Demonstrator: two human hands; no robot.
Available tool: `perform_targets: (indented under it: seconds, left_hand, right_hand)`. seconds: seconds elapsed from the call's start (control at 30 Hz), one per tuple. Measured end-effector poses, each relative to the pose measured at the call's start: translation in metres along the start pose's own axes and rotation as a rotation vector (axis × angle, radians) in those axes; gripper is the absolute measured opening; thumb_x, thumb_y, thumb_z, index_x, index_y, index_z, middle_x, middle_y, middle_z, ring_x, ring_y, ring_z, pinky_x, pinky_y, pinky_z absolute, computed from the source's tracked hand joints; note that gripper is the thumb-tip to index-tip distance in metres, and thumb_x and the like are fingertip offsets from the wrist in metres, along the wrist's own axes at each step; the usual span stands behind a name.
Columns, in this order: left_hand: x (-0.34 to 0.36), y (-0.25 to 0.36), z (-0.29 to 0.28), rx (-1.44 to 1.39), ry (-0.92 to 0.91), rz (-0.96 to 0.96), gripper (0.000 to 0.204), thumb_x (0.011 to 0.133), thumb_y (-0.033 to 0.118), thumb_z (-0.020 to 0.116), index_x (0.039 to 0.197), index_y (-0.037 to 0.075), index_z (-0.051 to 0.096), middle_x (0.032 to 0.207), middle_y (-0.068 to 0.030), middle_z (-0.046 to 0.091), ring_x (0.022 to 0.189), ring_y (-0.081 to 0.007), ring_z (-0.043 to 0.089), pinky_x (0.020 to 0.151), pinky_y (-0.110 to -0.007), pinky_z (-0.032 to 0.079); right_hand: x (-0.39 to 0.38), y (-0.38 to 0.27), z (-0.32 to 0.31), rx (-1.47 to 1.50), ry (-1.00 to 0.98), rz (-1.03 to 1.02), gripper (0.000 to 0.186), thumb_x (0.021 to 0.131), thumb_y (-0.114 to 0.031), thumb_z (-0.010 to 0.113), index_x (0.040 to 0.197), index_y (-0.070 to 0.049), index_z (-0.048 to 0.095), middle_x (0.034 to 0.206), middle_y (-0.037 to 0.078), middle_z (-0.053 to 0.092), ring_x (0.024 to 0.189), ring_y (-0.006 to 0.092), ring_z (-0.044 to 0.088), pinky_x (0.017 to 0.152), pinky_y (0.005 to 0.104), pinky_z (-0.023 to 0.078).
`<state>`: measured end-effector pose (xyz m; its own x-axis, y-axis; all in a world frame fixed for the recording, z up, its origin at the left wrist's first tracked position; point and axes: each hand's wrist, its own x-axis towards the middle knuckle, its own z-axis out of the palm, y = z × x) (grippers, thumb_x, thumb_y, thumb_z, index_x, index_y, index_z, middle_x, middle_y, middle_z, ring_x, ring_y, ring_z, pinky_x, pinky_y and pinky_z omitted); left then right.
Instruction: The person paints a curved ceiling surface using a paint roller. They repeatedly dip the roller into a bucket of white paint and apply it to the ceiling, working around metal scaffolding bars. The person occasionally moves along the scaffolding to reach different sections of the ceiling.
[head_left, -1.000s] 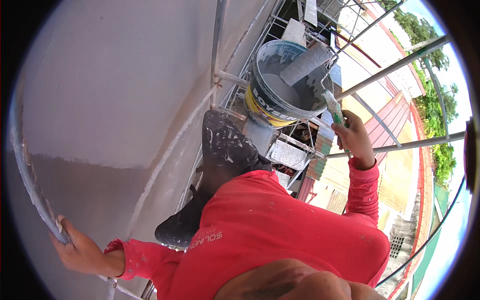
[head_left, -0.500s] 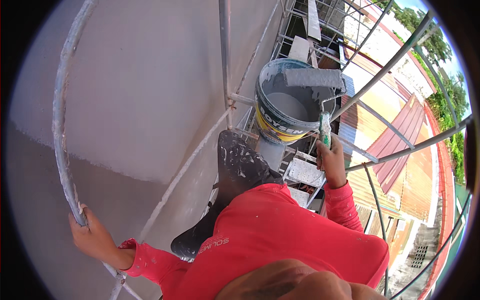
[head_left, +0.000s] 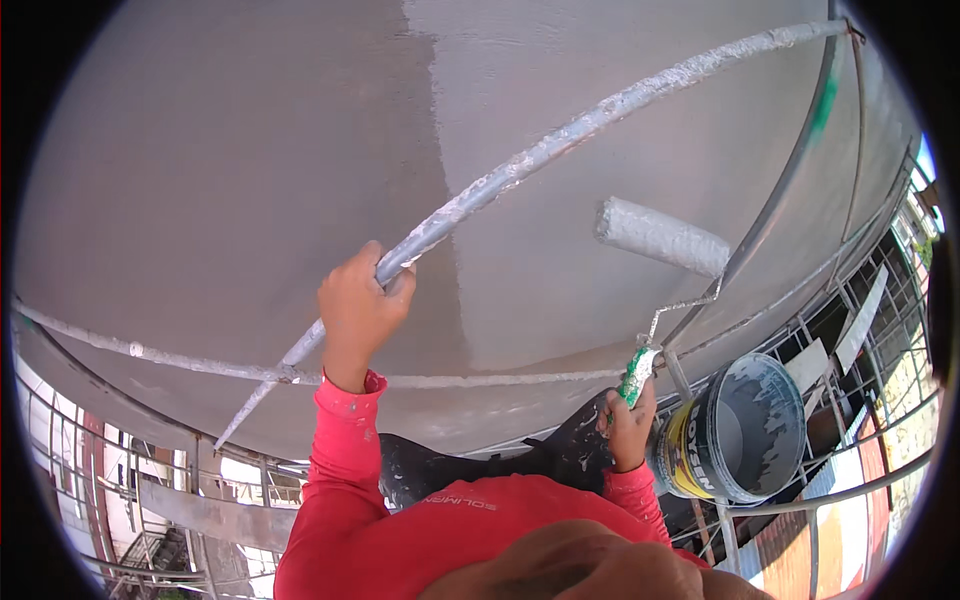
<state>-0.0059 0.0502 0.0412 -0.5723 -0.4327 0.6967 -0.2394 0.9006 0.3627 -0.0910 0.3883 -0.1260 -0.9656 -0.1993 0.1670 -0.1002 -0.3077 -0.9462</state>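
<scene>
My left hand (head_left: 362,310) is closed round a paint-spattered scaffold pipe (head_left: 545,143) that runs diagonally across the grey wall (head_left: 230,170). In my right hand (head_left: 627,425) I hold the green-and-white handle of a paint roller (head_left: 655,232). Its grey-coated sleeve is raised in front of the paler part of the wall; I cannot tell whether it touches it. A bucket (head_left: 685,450) of grey paint sits just right of my right hand. The wall has a darker area on the left and a lighter one on the right, with a ragged boundary between them.
A horizontal pipe (head_left: 450,382) crosses low along the wall, and a darker pipe (head_left: 800,160) curves up on the right. Scaffold bars and a metal board (head_left: 220,515) lie below left. More planks (head_left: 860,315), rails and sheet roofs show at the lower right.
My view has swung round to face the wall. The roller has left the bucket and now stands up in front of the wall. My left hand has stayed on the pipe.
</scene>
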Motion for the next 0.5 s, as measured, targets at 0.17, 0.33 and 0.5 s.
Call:
perform_targets:
  seconds: [0.17,0.33,0.5]
  left_hand:
    - [-0.011,-0.006,-0.006,-0.212,0.136,0.12,0.035,0.081,0.034,0.08,0.092,0.005,0.063,0.082,-0.0069,0.062,0.072,-0.0257,0.06,0.067,-0.039,0.049]
    - [-0.029,-0.032,-0.017,-0.125,0.334,0.215,0.046,0.083,0.037,0.079,0.107,0.001,0.061,0.101,-0.0118,0.059,0.091,-0.0286,0.057,0.082,-0.04,0.047]
    - [-0.053,-0.054,-0.017,-0.153,0.441,0.115,0.041,0.09,0.034,0.07,0.11,0.0,0.061,0.098,-0.0139,0.061,0.09,-0.0282,0.059,0.083,-0.039,0.046]
  right_hand:
    - [0.047,0.05,0.057,-0.076,-0.29,-0.08,0.025,0.09,0.003,0.057,0.113,-0.002,0.049,0.075,0.002,0.052,0.049,0.0091,0.05,0.043,0.0252,0.041]
    - [0.056,0.067,0.124,-0.064,-0.453,-0.219,0.019,0.094,-0.001,0.06,0.11,-0.003,0.049,0.076,0.001,0.052,0.052,0.0067,0.05,0.044,0.0237,0.041]
    - [0.037,0.046,0.185,0.083,-0.511,-0.113,0.02,0.097,-0.006,0.062,0.113,-0.001,0.05,0.082,-0.002,0.052,0.06,0.0037,0.048,0.05,0.0219,0.04]
